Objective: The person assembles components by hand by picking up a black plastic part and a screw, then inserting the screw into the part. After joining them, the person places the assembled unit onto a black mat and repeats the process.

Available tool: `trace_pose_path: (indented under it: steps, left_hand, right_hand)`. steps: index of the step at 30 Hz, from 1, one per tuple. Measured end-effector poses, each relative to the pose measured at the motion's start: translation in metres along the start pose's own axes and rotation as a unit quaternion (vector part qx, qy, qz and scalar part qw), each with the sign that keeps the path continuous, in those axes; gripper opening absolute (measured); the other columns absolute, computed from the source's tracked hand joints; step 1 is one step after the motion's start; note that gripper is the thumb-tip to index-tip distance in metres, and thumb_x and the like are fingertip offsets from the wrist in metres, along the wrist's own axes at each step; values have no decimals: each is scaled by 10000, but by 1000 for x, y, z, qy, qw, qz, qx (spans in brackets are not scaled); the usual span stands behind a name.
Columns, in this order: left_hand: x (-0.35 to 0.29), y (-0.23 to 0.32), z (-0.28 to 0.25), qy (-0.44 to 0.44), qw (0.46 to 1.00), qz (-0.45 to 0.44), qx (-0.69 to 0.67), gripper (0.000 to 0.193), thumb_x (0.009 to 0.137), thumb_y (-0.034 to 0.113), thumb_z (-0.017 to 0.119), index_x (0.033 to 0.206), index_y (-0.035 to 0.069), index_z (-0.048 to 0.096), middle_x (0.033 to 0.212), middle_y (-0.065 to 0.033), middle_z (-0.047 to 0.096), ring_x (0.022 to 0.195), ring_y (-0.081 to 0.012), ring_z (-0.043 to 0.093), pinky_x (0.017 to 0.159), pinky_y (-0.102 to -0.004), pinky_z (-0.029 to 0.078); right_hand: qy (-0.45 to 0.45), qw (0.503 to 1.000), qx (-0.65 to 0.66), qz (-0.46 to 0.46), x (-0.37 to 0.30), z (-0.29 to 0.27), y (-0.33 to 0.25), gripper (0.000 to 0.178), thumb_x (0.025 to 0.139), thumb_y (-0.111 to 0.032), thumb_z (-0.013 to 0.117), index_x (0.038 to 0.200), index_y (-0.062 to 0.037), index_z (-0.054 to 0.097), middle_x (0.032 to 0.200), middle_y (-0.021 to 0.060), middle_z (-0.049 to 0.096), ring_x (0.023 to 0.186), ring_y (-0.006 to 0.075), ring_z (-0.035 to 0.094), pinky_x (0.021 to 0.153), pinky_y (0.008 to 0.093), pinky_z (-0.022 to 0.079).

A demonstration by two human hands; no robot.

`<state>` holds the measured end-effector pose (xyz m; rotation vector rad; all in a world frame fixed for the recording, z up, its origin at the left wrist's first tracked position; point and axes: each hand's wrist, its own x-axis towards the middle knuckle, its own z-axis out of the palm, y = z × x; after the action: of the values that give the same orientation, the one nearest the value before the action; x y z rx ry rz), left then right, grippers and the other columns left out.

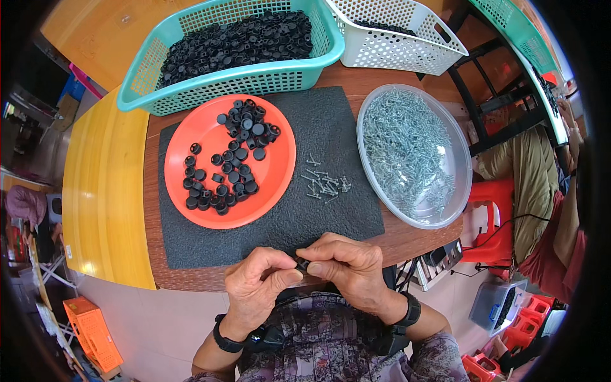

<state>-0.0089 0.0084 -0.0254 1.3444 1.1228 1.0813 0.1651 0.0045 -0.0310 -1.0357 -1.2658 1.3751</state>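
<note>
Just past the near edge of the table, my left hand (264,280) and my right hand (344,264) meet, thumbs and forefingers pinched on a small black plastic cap (301,261). Fingertips cover most of it. Ahead of my left hand, an orange-red plate (273,169) carries many loose black caps, some upright and some on their sides. A small heap of loose screws (326,184) lies on the dark grey mat (210,245), ahead of my right hand. Farther right, a round clear tub (459,184) holds a mass of silvery screws (407,146).
A teal basket (235,84) full of black caps stands at the back left. Beside it is a white perforated basket (407,54) with black parts. A yellow board (108,197) borders the table's left. At right, another person sits near a red stool (493,216).
</note>
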Motion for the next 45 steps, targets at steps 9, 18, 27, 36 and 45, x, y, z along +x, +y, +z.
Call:
trace_pose_path:
  steps: [9,18,27,36,45]
  left_hand:
    - [2,-10,3,-4,998,55,38,242,757,157,760,845,7,591,716,-41,618,648,-102,583,576,-234,471]
    - [6,-10,0,-41,994,77,67,425,759,281,732,1051,-13,638,740,-24,620,659,-68,575,567,-194,459]
    - [6,-16,2,-17,990,116,84,437,746,360,714,977,-5,648,750,-52,639,622,-92,579,548,-209,459]
    - [9,-17,2,-51,971,205,113,378,779,239,715,1002,-44,602,652,-75,575,557,-160,561,480,-260,424]
    - [-2,-18,7,-12,989,143,47,428,790,337,699,1001,-26,617,806,-70,634,637,-97,543,543,-230,429]
  right_hand:
    - [13,1000,1,4,2,1,-6,222,792,66,655,1004,9,685,867,72,643,762,101,599,635,211,488]
    - [14,1000,6,-18,1,2,-3,190,778,84,654,954,20,683,876,94,660,771,118,625,644,227,515]
    - [-7,1000,20,2,0,0,-7,151,789,96,641,933,51,649,886,96,642,794,133,614,664,238,497]
    - [3,999,54,4,-3,3,-7,161,780,95,648,936,55,653,852,100,637,744,126,603,630,236,488]
    - [14,1000,-2,-27,-8,5,-8,198,775,82,661,968,43,646,859,105,642,756,138,616,632,247,491]
